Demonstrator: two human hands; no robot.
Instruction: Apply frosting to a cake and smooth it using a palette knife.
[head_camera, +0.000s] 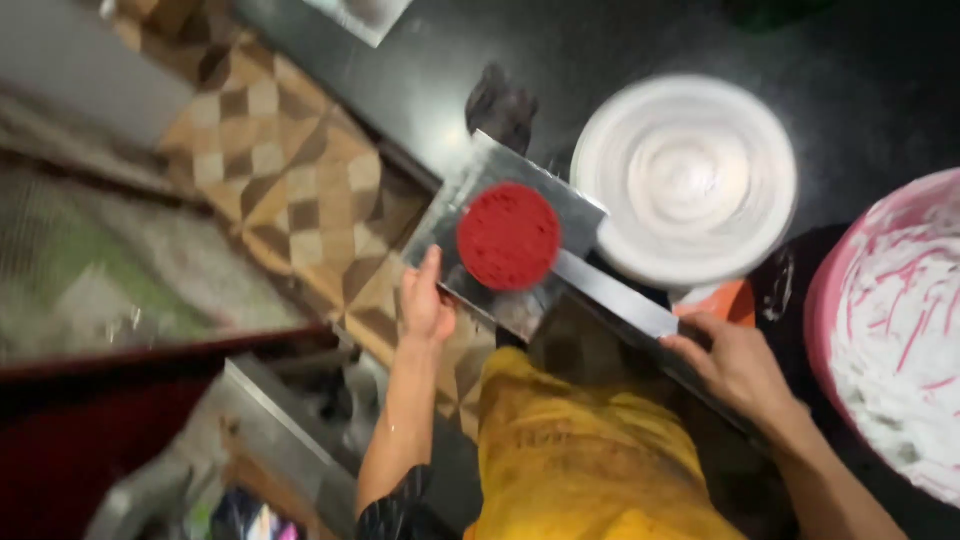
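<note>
Both hands grip flat metal tray (580, 275) at near edge of dark worktop (600, 60). Left hand (425, 300) fingers clasp tray's left edge; right hand (735, 365) closes on long side. Red round disc (508, 237) lies on tray. White-coated round plate (685, 180) and pink basin (890, 330) beside, right. Tray not set flat yet.

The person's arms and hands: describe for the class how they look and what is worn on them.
The left hand and right hand are bare, with no gloves or rings visible. Both forearms are uncovered. A dark patterned sleeve shows near the left elbow. The picture is blurred.
</note>
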